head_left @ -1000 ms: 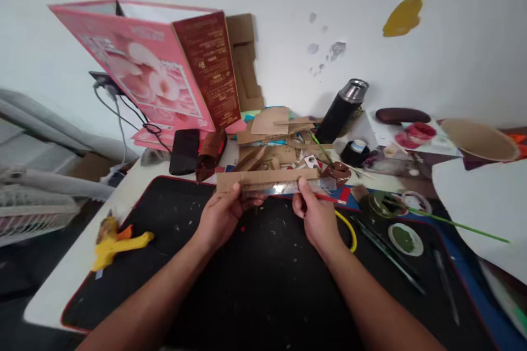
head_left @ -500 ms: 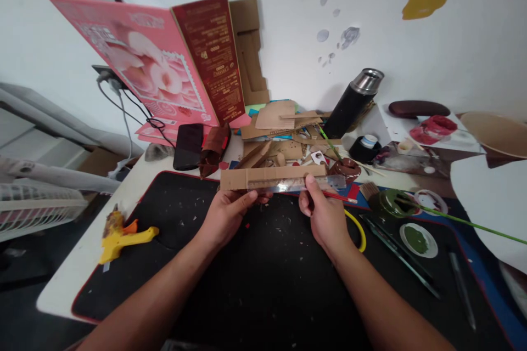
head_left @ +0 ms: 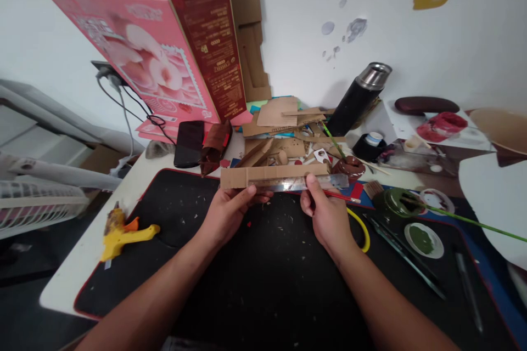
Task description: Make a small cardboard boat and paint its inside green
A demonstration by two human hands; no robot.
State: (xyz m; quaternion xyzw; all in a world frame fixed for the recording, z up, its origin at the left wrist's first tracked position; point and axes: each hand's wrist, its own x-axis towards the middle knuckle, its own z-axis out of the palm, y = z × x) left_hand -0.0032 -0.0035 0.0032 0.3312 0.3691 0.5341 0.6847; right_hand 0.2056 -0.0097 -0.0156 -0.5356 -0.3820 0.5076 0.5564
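Note:
A strip of cardboard (head_left: 234, 177) is held level above the black mat (head_left: 263, 279), with a clear ruler (head_left: 284, 184) lying along its near face. My left hand (head_left: 228, 213) is closed on the strip's left part, its thumb at the ruler's left end and its fingers underneath. Toward the other end, my right hand (head_left: 325, 211) pinches ruler and cardboard together, thumb on top. The ruler's right end sticks out past the strip. Behind them lie several cardboard scraps (head_left: 278, 112).
At the left sits a yellow glue gun (head_left: 127, 236). A phone (head_left: 189, 143) and a large pink box (head_left: 144, 55) stand behind. To the right are a black thermos (head_left: 360, 101), a green paint jar (head_left: 397, 202), a yellow ring (head_left: 364, 230) and a craft knife (head_left: 405, 255).
The whole view has shifted slightly. Both hands keep their hold on the cardboard strip and ruler, with hardly any movement between them.

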